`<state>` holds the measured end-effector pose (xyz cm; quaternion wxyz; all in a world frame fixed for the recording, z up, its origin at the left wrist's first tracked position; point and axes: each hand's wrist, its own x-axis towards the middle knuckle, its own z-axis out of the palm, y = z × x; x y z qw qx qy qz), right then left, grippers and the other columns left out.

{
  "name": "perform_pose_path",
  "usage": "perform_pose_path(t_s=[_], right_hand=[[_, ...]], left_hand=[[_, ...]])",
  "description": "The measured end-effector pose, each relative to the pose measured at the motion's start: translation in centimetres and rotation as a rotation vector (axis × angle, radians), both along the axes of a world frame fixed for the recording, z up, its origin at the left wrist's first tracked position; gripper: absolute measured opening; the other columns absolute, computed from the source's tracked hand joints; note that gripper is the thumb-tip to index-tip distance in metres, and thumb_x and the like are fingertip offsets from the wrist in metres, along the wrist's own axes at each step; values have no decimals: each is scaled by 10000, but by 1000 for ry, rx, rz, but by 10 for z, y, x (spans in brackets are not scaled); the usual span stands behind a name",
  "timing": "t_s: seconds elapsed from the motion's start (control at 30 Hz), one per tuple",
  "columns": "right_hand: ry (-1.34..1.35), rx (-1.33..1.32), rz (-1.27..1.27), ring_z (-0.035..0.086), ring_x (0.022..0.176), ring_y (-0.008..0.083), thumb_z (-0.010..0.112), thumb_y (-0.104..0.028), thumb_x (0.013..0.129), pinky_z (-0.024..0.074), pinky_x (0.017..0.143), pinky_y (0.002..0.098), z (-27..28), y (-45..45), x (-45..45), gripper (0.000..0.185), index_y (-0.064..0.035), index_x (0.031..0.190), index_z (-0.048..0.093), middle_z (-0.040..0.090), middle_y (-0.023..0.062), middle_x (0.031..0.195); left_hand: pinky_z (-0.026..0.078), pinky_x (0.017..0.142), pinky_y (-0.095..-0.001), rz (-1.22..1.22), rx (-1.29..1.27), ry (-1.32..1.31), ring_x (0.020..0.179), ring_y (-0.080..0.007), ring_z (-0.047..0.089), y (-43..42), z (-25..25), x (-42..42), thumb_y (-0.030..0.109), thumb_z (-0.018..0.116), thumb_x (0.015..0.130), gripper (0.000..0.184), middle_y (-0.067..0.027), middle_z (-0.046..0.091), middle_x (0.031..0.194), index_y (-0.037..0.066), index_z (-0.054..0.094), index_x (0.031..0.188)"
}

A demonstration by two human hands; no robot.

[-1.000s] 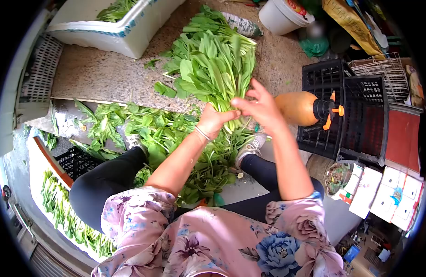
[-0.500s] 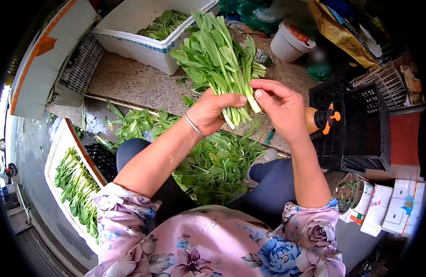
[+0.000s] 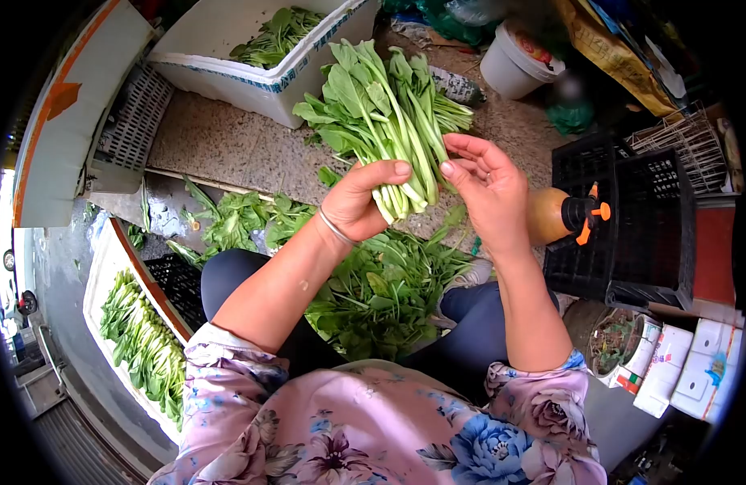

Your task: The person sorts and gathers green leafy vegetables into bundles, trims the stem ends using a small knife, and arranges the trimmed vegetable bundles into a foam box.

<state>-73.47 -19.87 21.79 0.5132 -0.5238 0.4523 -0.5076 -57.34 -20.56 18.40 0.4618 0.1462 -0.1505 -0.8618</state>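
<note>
My left hand (image 3: 361, 194) is closed around the stalks of a bunch of leafy greens (image 3: 385, 121), thumb across the front. The leaves point away from me and the pale cut ends face my lap. At the bunch's right edge, my right hand (image 3: 490, 186) has its thumb and fingertips on an outer stalk, the other fingers curled. Behind the bunch, more green stalks (image 3: 454, 115) lie on the stone surface. Below my hands, between my knees, is a heap of loose leaves (image 3: 381, 295).
A white foam box (image 3: 219, 77) holding greens stands at upper left; another foam box (image 3: 98, 311) at left holds lined-up bunches. Scattered leaves (image 3: 231, 222) lie nearby. On the right are an orange-handled spray bottle (image 3: 548, 217), black crates (image 3: 652, 234) and a white bucket (image 3: 506, 69).
The bunch has shifted slightly left and down in my left hand. My right fingers have slid off the lower stalk end, resting farther up the bunch's edge. The view has shifted a little.
</note>
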Motion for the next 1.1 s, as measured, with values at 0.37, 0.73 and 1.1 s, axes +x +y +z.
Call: perform_pose_path(t_s=[0.37, 0.73, 1.1], right_hand=[[150, 14, -198, 550, 727, 72, 639, -60, 749, 461, 621, 211, 12, -2, -4, 117, -14, 857, 640, 588, 16, 784], [-45, 33, -137, 523, 594, 50, 605, -186, 829, 437, 529, 171, 8, -5, -4, 167, -28, 862, 561, 581, 11, 737], [-241, -116, 50, 580, 669, 135, 453, -183, 912, 492, 590, 232, 14, 13, 0, 163, -32, 961, 414, 567, 76, 729]], left_hand=[[463, 833, -309, -113, -126, -217, 977, -229, 562, 1, 4, -12, 8, 586, 686, 496, -107, 570, 1058, -16, 471, 1168], [466, 848, -337, -126, -151, -179, 1033, -242, 536, 8, 0, -18, 1, 575, 694, 506, -121, 549, 1107, -9, 447, 1183], [407, 944, -387, 55, 17, 76, 1094, -243, 491, -9, -15, -14, 116, 576, 776, 486, -118, 506, 1170, -23, 402, 1207]])
